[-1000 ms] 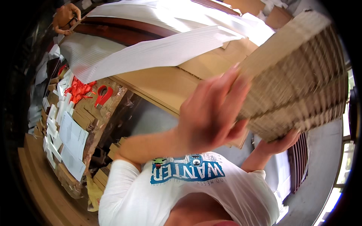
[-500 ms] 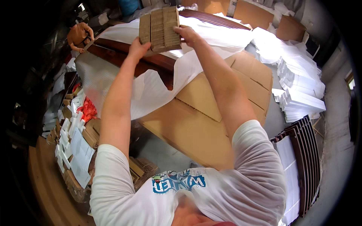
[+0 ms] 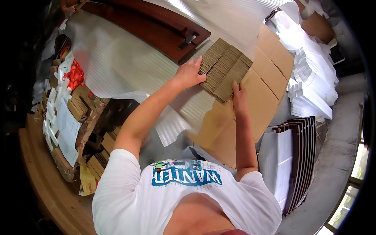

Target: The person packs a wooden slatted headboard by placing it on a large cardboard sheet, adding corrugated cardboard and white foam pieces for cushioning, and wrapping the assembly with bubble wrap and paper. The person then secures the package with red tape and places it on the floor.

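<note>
A squarish pad of folded corrugated cardboard (image 3: 225, 68) is held between my two hands. My left hand (image 3: 188, 74) is closed on its left edge, with the index finger extended along it. On the near right edge, my right hand (image 3: 239, 96) grips the pad with the thumb on top; its other fingers are mostly hidden. Beneath the pad lie a white foam sheet (image 3: 129, 64) and a large flat cardboard sheet (image 3: 268, 70). Just beyond my left hand, a dark red-brown wooden panel (image 3: 145, 25) with a cut-out slot rests on the foam.
At the left stands a pile with white blocks, cardboard pieces and red plastic (image 3: 74, 74). On the right are stacked white foam pieces (image 3: 309, 86) and dark slatted wooden parts (image 3: 301, 164). A co-worker's hand (image 3: 70, 8) shows at the panel's far left end.
My hands have brought the cardboard pad nearer and to the right, down beside the panel's end. The view has tilted downward, and the foam edge has shifted.
</note>
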The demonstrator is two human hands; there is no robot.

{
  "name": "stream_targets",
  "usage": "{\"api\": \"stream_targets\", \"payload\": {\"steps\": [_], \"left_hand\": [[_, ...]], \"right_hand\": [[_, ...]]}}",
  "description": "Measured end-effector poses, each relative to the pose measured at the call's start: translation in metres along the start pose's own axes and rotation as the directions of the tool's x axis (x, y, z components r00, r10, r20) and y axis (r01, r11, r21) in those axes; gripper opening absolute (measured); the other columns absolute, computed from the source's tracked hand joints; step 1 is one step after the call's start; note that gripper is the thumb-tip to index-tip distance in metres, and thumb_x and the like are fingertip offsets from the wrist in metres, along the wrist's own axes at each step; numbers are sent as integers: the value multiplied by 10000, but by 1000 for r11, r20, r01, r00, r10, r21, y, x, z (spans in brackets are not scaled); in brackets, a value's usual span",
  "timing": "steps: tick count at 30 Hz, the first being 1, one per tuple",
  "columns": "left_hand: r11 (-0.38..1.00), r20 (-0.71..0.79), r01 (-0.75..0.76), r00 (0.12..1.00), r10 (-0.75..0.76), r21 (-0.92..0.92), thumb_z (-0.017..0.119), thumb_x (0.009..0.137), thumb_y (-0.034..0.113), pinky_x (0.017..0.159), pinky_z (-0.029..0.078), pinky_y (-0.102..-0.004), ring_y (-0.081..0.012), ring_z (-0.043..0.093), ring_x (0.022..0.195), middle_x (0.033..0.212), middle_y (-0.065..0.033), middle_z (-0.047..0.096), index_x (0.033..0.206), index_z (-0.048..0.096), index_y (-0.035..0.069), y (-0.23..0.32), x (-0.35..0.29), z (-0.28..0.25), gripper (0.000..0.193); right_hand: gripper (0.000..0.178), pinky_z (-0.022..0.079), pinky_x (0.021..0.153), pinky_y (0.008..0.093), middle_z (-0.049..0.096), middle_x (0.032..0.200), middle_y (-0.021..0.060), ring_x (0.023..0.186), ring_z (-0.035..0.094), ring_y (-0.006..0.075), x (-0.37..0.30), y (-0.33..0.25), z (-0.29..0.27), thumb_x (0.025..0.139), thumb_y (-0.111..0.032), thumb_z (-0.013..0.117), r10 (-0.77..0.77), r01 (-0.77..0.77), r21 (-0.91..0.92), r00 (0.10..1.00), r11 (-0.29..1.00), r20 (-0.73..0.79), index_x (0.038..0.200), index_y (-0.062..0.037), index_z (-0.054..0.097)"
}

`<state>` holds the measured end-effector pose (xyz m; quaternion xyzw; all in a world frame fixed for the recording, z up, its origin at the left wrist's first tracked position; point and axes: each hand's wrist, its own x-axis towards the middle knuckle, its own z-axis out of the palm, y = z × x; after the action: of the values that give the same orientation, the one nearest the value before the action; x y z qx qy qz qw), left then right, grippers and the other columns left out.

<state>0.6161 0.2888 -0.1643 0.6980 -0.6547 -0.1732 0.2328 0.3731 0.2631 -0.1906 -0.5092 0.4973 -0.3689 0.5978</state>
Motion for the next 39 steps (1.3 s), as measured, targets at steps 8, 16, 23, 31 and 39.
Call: {"api": "stream_targets", "payload": {"steps": [8,16,23,31,39], "left_hand": [[957,-173,153,979,-112,245,721,735,351,840,510,-464,-369,561,1081,1253,-168,524,1070,676,101,-10,12,-1,420],[966,-686,-257,704,183,-6,749,773,226,914,471,-427,-312,534,1095,1200,-130,557,1103,633,106,-66,-248,-109,370],[588,-700,701,178,-692,-404,672,818,187,703,521,-394,-284,647,781,878,-108,630,973,630,76,-257,-606,-89,195],[-91,-369,848,-320,-873,-521,657,820,246,805,502,-443,-327,616,949,961,-169,646,994,644,53,-407,-915,-15,261],[-102,-456,922,-278,-845,-373,689,814,284,854,502,-438,-337,601,1025,1105,-166,613,1049,626,61,-501,-957,-21,330]], "right_hand": [[533,429,417,330,586,551,94,425,530,180,76,0,24,926,-467,583,59,17,-737,995,676,76,703,14,637],[539,452,566,404,607,663,124,590,553,247,-9,-96,37,924,-521,575,-506,327,-907,848,264,158,775,-12,670],[155,285,453,201,481,630,-46,538,405,31,-240,-98,352,944,-160,602,-278,564,-406,769,719,576,835,-57,643],[460,511,659,353,658,880,124,750,638,236,-291,352,546,736,-267,771,72,768,-503,520,396,851,1052,-1,567],[361,526,638,343,651,953,49,764,632,174,-292,365,589,740,-220,805,697,72,-902,611,425,376,1013,-91,607]]}}
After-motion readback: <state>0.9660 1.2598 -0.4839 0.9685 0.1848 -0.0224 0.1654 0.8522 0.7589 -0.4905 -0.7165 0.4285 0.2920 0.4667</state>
